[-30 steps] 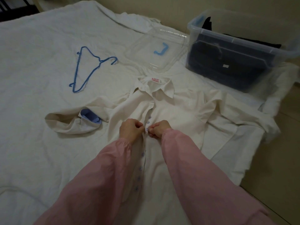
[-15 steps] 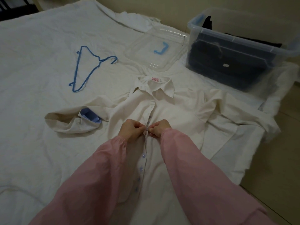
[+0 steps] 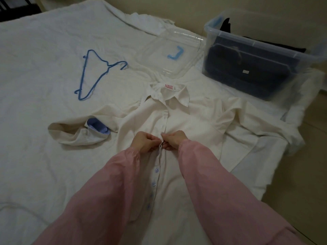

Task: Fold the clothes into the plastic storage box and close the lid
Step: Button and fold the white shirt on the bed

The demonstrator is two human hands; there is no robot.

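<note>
Cream shirt (image 3: 191, 124) laid flat at the near right part of the bed (image 3: 35, 50), both hands at its button strip.

Left hand (image 3: 144, 141) and right hand (image 3: 174, 139), in loose pink sleeves (image 3: 106, 191), each curl tightly and pinch the shirt's front edges together at mid-chest. Round pale-blue buttons (image 3: 156, 171) run below them. The fabric is smooth woven cloth; one cuff (image 3: 97, 127) is turned back and shows a blue lining. Beyond, a thin blue hanger (image 3: 99, 71) lies on the crumpled white sheet. At the far right edge the clear rectangular lid (image 3: 174, 55) lies flat just beside the open translucent plastic storage box (image 3: 300, 56), which holds folded dark clothes (image 3: 247, 75).
</note>
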